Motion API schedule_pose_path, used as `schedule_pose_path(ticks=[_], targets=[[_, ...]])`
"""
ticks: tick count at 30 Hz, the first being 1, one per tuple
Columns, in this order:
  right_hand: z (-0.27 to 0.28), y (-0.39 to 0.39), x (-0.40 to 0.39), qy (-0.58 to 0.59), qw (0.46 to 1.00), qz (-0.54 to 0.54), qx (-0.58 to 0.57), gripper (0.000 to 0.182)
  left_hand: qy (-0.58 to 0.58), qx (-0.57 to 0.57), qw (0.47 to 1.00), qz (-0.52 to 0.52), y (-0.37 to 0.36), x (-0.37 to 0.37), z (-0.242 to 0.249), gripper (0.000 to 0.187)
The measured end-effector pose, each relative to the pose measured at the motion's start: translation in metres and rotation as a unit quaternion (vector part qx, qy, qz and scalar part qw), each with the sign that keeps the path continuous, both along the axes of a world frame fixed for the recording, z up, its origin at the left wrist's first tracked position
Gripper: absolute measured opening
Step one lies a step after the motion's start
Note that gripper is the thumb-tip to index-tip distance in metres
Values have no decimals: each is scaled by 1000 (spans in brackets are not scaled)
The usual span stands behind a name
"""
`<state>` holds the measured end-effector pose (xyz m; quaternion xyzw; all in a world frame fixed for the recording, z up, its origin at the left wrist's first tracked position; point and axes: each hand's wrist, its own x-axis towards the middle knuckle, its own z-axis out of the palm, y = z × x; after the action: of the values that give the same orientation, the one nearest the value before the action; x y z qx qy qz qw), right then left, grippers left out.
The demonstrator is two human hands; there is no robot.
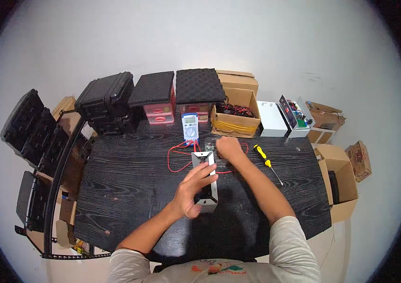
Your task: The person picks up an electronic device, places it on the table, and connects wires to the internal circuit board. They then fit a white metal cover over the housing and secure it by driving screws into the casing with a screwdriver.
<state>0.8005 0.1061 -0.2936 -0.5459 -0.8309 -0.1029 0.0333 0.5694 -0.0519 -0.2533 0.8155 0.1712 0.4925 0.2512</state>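
A narrow white metal box [213, 191] with a dark inside stands on the black table in front of me. My left hand [193, 186] lies across its left side, fingers over the opening and thumb low near the close end, gripping it. Beyond the box, my right hand [229, 148] is bent down to the table with its fingers curled; the fingertips are hidden. Just left of it sits a small clear bag or pile of small parts [209, 147], too small to make out. A blue and white multimeter [190, 128] stands behind, its red leads [169, 161] looped on the table.
Right of my right arm lies a yellow and black screwdriver [267, 162]. Along the back stand black cases [106, 96], pink drawer boxes [159, 113], a cardboard box of cables [236, 125] and an opened white device [299, 120]. An open carton [344, 167] stands beside the table's right edge.
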Motion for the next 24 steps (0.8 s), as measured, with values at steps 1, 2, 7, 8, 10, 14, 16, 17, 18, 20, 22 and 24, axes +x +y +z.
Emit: schedule_pose_path(ticks=[1,2,7,8,10,14,16,17,18,20,22,24], targets=[[-1,1,-1,-3,1000,3,-4,18,0,-4,1000,-3,0,0,0,98],[-1,3,-2,-7,1000,5,-6,19,0,-4,1000,-3,1,0,0,98],[2,7,-7,-51,998,27,-23,19,4,-12,1000,2,-1,0,1,99],[3,8,-8,-57,998,31,-25,19,5,-12,1000,3,-2,0,2,99],[13,3,-7,-57,997,50,-29,18,9,-13,1000,4,-2,0,2,100],[33,-12,8,163,980,102,-56,18,4,-1,1000,2,-1,0,0,99],[36,-28,14,357,921,113,-108,15,-4,6,1000,0,1,1,-1,99],[33,-46,15,446,876,110,-150,12,-2,1,1000,2,0,1,-1,99],[30,-65,15,530,820,107,-188,10,0,-3,1000,4,-1,1,0,99],[26,-101,14,578,787,122,-180,8,0,-8,1000,7,-1,1,0,98],[7,-120,10,647,724,132,-200,10,-6,-11,1000,7,-1,1,-3,97],[-3,-132,5,672,706,116,-192,11,0,-5,1000,13,-2,2,-1,96]])
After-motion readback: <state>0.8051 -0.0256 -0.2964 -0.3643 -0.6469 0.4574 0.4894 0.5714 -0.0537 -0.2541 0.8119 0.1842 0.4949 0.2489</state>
